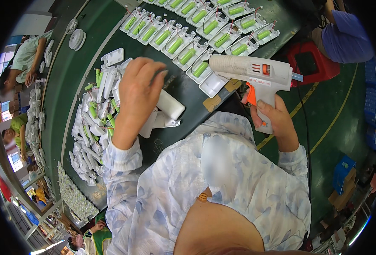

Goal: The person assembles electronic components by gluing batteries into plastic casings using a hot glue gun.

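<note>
In my right hand (275, 117) is a white hot glue gun (266, 83) with an orange trigger; my fingers wrap its handle. Its nozzle end points left, over the near end of the rows. A clear-blue glue stick (297, 77) juts from its back. My left hand (139, 91) hovers above the table, fingers bent and thumb apart, with nothing visible between them. Beneath and beside it lie white plastic casings (171, 105). An unfilled white tray-like casing (213, 83) ends the nearest row of white casings (187, 56), which hold green battery cells with thin wires.
Left of my left hand is a heap of loose white casings and green cells (93, 109). A pile of small parts (75, 193) lies farther left. A red plastic stool (313, 63) stands at right beside a seated person (349, 38). A black cable (304, 114) hangs down. Other people sit across the table.
</note>
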Tool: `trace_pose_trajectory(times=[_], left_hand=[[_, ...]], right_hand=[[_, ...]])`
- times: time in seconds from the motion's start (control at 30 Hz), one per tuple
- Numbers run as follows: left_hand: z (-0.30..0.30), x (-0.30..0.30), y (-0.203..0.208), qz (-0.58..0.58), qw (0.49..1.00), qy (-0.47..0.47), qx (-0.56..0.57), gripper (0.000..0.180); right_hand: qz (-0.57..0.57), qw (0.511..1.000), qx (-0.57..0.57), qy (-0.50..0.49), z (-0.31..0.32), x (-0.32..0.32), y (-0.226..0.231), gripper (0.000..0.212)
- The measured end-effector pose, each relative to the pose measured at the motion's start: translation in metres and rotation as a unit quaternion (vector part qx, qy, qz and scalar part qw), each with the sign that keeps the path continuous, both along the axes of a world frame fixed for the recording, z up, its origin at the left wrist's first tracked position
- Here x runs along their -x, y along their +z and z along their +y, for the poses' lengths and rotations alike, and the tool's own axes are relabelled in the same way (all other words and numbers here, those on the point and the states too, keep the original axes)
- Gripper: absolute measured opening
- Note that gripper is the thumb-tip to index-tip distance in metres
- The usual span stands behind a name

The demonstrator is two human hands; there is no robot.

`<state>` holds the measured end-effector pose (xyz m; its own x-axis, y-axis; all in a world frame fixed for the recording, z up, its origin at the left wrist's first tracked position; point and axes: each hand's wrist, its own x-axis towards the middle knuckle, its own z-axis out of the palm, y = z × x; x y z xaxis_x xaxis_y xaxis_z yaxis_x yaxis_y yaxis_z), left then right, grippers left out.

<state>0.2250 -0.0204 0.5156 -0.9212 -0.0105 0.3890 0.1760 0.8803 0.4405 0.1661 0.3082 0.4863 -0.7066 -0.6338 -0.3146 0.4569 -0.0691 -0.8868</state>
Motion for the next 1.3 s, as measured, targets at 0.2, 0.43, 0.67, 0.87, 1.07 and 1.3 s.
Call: trace_pose_trajectory(times=[0.2, 0.43, 0.67, 0.87, 1.07, 1.3], left_hand=[[-0.031, -0.047, 0.002, -0.009, 0.994, 0.105, -0.04, 0.011], [-0.065, -0.098, 0.007, -0.078, 0.958, 0.261, -0.089, 0.009], [-0.068, -0.132, 0.007, -0.189, 0.951, 0.211, -0.127, 0.01], [-0.059, -0.115, -0.008, -0.119, 0.948, 0.278, 0.098, 0.009], [-0.072, -0.109, -0.014, -0.165, 0.92, 0.269, 0.232, 0.008], [-0.086, -0.119, 0.006, -0.024, 0.931, 0.243, -0.272, 0.011]], right_hand=[[0.008, 1.0, -0.015, 0.002, 0.004, -0.005, -0.002, 0.041], [0.006, 0.999, -0.032, 0.026, 0.007, -0.007, -0.003, 0.039], [0.005, 1.0, 0.008, 0.001, 0.009, -0.007, 0.001, 0.056], [-0.012, 0.999, 0.03, 0.007, 0.004, -0.01, 0.0, 0.056], [-0.013, 1.0, 0.028, -0.003, 0.005, -0.01, 0.0, 0.055], [-0.019, 0.999, 0.032, -0.009, 0.012, -0.009, 0.0, 0.054]])
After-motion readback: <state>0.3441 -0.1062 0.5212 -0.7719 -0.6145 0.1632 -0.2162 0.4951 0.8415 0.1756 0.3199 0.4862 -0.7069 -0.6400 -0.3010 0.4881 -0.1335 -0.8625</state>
